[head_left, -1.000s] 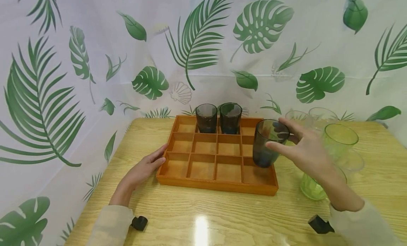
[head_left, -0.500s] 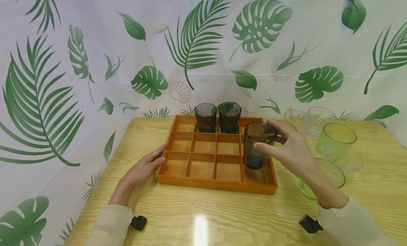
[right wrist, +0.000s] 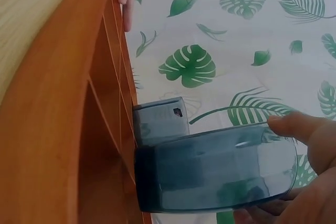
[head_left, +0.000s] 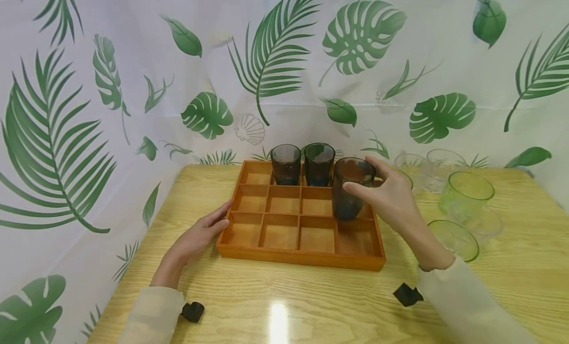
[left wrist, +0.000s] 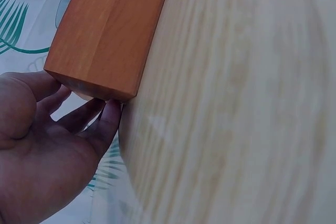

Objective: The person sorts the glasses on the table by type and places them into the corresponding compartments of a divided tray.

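Observation:
A wooden compartment tray [head_left: 302, 258] lies on the table. My right hand [head_left: 393, 196] grips a dark tinted drinking glass [head_left: 351, 188] near its rim, thumb on one side and fingers on the other. That glass is upright over the tray's right column, around the middle row; whether its base touches the wood I cannot tell. Two more dark glasses, one left [head_left: 286, 165] and one right [head_left: 319, 165], stand in the middle two back-row compartments. At the tray's left end my left hand [head_left: 197, 238] rests its fingers against the side; in the left wrist view the fingertips [left wrist: 109, 114] touch the end wall.
Right of the tray stand green glasses, one [head_left: 467, 193] behind another [head_left: 453, 240], with a clear glass [head_left: 486, 221] among them. More clear glasses [head_left: 444, 169] are at the back right. A leaf-patterned cloth [head_left: 275, 48] hangs behind the table [head_left: 222, 299].
My right hand has carried the dark glass leftward over the tray's right column, then back from the front row to the middle row. My left hand has stayed at the tray's left end.

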Motion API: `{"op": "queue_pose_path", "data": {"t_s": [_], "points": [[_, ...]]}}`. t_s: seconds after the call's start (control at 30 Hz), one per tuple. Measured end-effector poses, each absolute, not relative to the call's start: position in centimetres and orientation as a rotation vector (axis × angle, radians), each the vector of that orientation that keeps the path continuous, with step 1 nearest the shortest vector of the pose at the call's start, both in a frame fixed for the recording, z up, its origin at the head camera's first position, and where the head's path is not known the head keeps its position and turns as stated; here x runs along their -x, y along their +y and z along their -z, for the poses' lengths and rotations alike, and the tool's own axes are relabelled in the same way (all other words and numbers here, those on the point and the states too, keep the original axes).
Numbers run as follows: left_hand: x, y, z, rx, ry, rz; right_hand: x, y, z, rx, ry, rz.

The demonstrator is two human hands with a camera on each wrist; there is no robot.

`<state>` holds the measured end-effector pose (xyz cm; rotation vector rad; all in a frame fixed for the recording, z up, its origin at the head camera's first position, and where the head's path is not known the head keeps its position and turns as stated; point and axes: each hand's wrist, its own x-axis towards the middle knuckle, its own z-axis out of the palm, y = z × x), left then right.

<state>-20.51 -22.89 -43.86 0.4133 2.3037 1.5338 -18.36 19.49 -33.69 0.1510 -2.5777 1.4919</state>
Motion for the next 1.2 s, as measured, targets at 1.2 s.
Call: {"op": "queue_pose_path", "data": {"t_s": [1.2], "points": [[20.5, -22.9, 44.0, -0.416, 2.301, -1.539, 27.1, 19.0, 34.5, 0.054, -2.455, -1.419]]}}
